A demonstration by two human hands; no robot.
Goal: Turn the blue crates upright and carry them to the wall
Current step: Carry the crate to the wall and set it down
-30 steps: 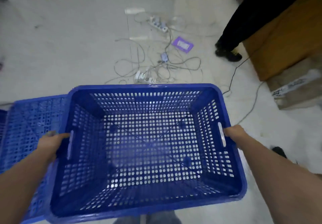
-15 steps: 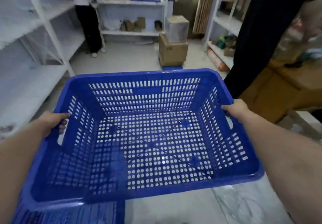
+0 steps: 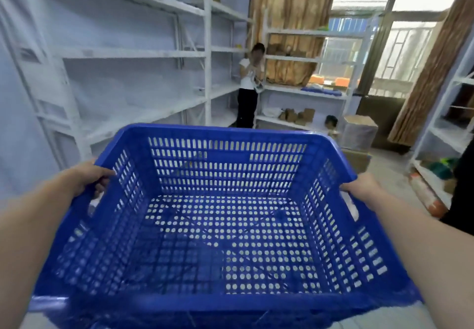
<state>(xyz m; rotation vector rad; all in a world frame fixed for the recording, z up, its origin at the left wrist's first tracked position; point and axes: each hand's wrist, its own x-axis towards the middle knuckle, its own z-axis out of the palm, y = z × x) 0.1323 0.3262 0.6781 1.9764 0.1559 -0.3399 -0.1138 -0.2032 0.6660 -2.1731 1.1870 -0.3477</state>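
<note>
Blue crate [image 3: 220, 226]: upright, empty, held in the air before white shelves [image 3: 133, 54]. Left hand [image 3: 84, 177] gripped its left rim; right hand [image 3: 364, 187] gripped its right rim.

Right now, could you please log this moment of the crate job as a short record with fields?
held item: blue crate, upright, open side up, nothing inside
left hand: grip closed on the crate's left rim at the handle slot
right hand: grip closed on the right rim at the handle slot
crate position: lifted, held out in front of the person
ahead: white shelving along the wall, another person standing at its far end
right side: cardboard box on the floor below the window
</note>
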